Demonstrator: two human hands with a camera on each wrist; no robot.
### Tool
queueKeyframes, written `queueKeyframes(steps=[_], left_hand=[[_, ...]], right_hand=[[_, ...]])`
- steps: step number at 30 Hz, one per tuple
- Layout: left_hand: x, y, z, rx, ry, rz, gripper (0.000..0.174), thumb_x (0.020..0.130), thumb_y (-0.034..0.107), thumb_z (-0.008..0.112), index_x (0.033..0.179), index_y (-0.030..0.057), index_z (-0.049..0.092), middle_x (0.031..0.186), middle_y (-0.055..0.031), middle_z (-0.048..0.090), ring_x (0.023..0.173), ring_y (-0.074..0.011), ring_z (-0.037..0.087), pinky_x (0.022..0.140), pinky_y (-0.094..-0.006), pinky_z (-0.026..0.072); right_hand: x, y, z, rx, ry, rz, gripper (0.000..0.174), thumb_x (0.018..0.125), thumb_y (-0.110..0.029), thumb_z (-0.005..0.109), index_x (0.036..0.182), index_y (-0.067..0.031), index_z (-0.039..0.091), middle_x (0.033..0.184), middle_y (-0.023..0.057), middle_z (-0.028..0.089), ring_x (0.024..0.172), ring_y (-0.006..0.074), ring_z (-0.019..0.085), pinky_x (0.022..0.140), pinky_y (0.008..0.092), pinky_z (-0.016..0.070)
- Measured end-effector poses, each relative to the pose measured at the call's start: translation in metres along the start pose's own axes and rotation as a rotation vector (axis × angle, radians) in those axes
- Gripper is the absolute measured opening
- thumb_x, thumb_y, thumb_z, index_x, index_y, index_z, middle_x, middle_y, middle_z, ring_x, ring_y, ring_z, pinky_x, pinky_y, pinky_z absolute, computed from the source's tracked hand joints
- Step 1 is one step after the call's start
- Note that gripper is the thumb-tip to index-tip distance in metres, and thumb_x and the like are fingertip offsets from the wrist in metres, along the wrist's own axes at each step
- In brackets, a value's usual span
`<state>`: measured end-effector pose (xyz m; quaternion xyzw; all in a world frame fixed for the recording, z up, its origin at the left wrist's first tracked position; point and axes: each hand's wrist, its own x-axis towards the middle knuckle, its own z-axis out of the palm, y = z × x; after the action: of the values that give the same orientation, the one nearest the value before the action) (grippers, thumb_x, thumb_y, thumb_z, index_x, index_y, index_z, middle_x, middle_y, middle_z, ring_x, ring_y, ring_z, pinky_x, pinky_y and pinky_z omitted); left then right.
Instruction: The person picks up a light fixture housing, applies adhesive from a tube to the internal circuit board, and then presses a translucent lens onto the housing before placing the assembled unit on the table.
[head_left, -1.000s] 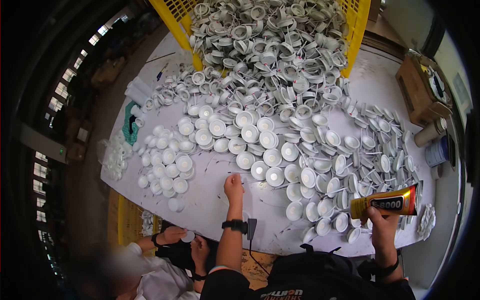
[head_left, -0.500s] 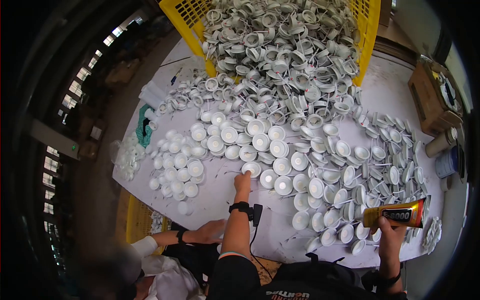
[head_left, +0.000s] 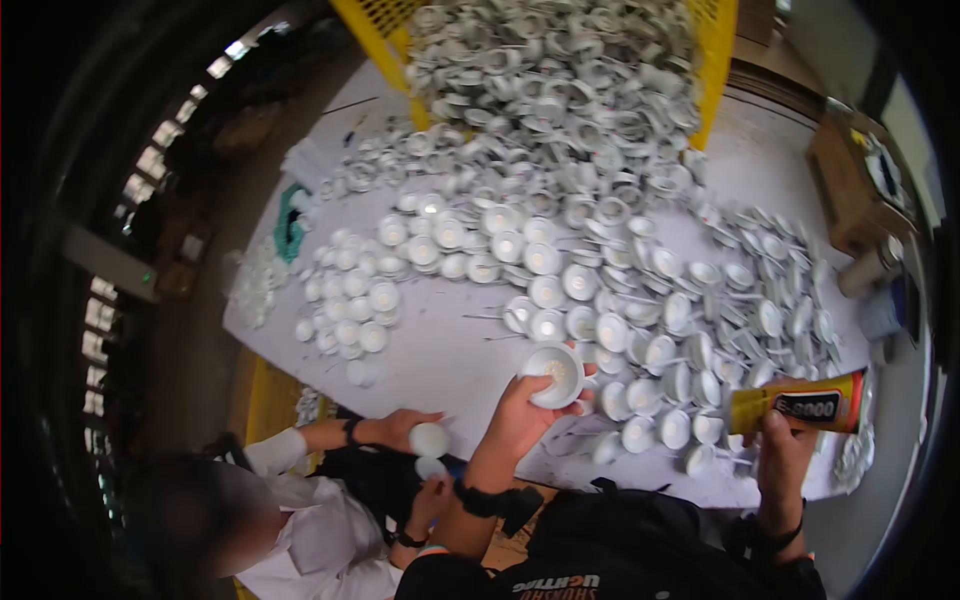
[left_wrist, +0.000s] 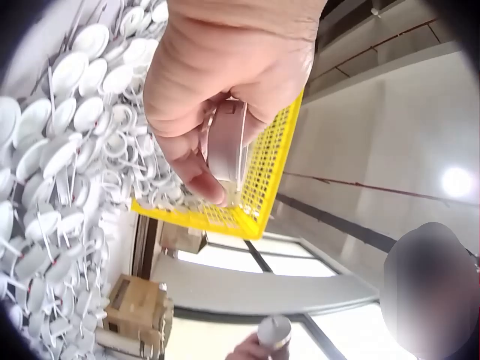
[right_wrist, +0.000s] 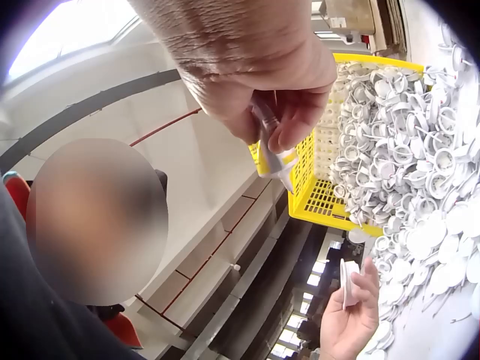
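My left hand point(head_left: 530, 410) holds a round white lamp cup point(head_left: 556, 374) by its rim, its inner face toward the head camera with a pale yellowish disc in the middle. The left wrist view has that hand point(left_wrist: 232, 67) gripping the cup point(left_wrist: 226, 142) edge-on. In my right hand point(head_left: 785, 455) is a yellow and black glue tube point(head_left: 800, 404), held level at the right. Its nozzle points down in the right wrist view, below the curled fingers of the hand point(right_wrist: 262, 67). Many similar cups point(head_left: 612, 333) lie just beyond my left hand.
A yellow crate point(head_left: 716, 75) spills white ring parts across the table point(head_left: 430, 330). At lower left another person's hands point(head_left: 400, 430) hold white discs. A cardboard box point(head_left: 850, 190) and cans stand at the right; clear plastic bags point(head_left: 255, 285) lie at the left.
My left hand has reached the cups, picked one up and drawn back toward me with it. The glue tube stays in my right hand. The other person's hands have shifted and now hold discs.
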<state>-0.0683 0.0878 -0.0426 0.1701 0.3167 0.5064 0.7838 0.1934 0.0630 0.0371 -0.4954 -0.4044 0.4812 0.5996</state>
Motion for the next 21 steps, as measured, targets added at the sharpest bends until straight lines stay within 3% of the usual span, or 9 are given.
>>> queueKeyframes(steps=[3, 5, 6, 7, 8, 10, 14, 21], left_hand=[[-0.013, -0.017, 0.037, -0.174, -0.221, -0.067, 0.053, 0.081, 0.034, 0.033, 0.121, 0.0001, 0.025, 0.113, -0.021, 0.04, 0.089, -0.0239, 0.05, 0.068, -0.0315, 0.0419], [-0.019, -0.027, 0.053, -0.271, -0.286, -0.081, 0.059, 0.082, 0.042, 0.028, 0.125, 0.002, 0.017, 0.118, -0.0199, 0.035, 0.096, -0.0233, 0.045, 0.071, -0.0326, 0.0387], [-0.022, -0.031, 0.07, -0.155, -0.127, -0.086, 0.057, 0.082, 0.043, 0.024, 0.124, 0.0049, 0.021, 0.114, -0.0213, 0.038, 0.088, -0.0246, 0.046, 0.067, -0.0341, 0.0389], [-0.022, -0.035, 0.074, -0.163, -0.143, -0.101, 0.057, 0.082, 0.043, 0.024, 0.124, 0.0049, 0.021, 0.114, -0.0213, 0.038, 0.088, -0.0246, 0.046, 0.067, -0.0341, 0.0389], [-0.023, -0.039, 0.076, -0.167, -0.14, -0.147, 0.056, 0.082, 0.043, 0.023, 0.124, 0.0049, 0.021, 0.116, -0.0193, 0.037, 0.09, -0.0246, 0.046, 0.067, -0.0344, 0.0388], [-0.026, -0.045, 0.081, -0.213, -0.154, -0.212, 0.055, 0.083, 0.042, 0.024, 0.123, 0.0046, 0.023, 0.119, -0.0141, 0.035, 0.097, -0.0258, 0.043, 0.07, -0.0373, 0.0392], [-0.028, -0.053, 0.084, -0.254, -0.273, -0.273, 0.054, 0.082, 0.042, 0.031, 0.121, 0.0046, 0.026, 0.119, -0.0149, 0.034, 0.104, -0.0291, 0.039, 0.08, -0.043, 0.0378], [-0.033, -0.048, 0.085, -0.164, -0.246, -0.275, 0.058, 0.08, 0.043, 0.034, 0.121, 0.0034, 0.025, 0.118, -0.0158, 0.034, 0.104, -0.0299, 0.04, 0.079, -0.0435, 0.0384]], right_hand=[[-0.003, -0.012, -0.004, 0.01, -0.083, -0.033, 0.027, 0.062, -0.01, 0.061, 0.084, 0.0007, 0.047, 0.079, 0.0092, 0.047, 0.056, 0.0142, 0.049, 0.045, 0.0232, 0.0431], [-0.004, -0.021, -0.005, -0.008, -0.192, 0.003, 0.024, 0.063, -0.008, 0.062, 0.082, -0.0002, 0.049, 0.082, 0.0093, 0.05, 0.069, 0.0152, 0.05, 0.059, 0.0258, 0.0424], [-0.002, -0.023, -0.007, -0.092, -0.246, -0.078, 0.024, 0.064, -0.008, 0.062, 0.083, -0.001, 0.05, 0.084, 0.009, 0.051, 0.074, 0.0161, 0.05, 0.064, 0.0268, 0.0407], [0.0, -0.024, -0.007, -0.17, -0.309, -0.16, 0.024, 0.064, -0.008, 0.063, 0.084, -0.0018, 0.051, 0.086, 0.0087, 0.052, 0.078, 0.0171, 0.049, 0.068, 0.0277, 0.039], [0.001, -0.026, -0.005, -0.184, -0.298, -0.163, 0.024, 0.064, -0.008, 0.063, 0.084, -0.0018, 0.051, 0.086, 0.0087, 0.052, 0.078, 0.0171, 0.049, 0.068, 0.0277, 0.039], [0.002, -0.03, 0.002, -0.345, -0.308, -0.222, 0.028, 0.066, -0.023, 0.062, 0.079, -0.0017, 0.051, 0.078, 0.0091, 0.054, 0.074, 0.0181, 0.048, 0.067, 0.0306, 0.0384], [0.003, -0.033, 0.008, -0.417, -0.356, -0.214, 0.026, 0.065, -0.02, 0.063, 0.081, -0.0026, 0.051, 0.079, 0.0086, 0.055, 0.075, 0.0179, 0.049, 0.068, 0.0298, 0.0385], [0.004, -0.031, 0.015, -0.503, -0.371, -0.282, 0.024, 0.065, -0.016, 0.063, 0.081, -0.0027, 0.052, 0.079, 0.0078, 0.054, 0.074, 0.0172, 0.049, 0.066, 0.0279, 0.04]])
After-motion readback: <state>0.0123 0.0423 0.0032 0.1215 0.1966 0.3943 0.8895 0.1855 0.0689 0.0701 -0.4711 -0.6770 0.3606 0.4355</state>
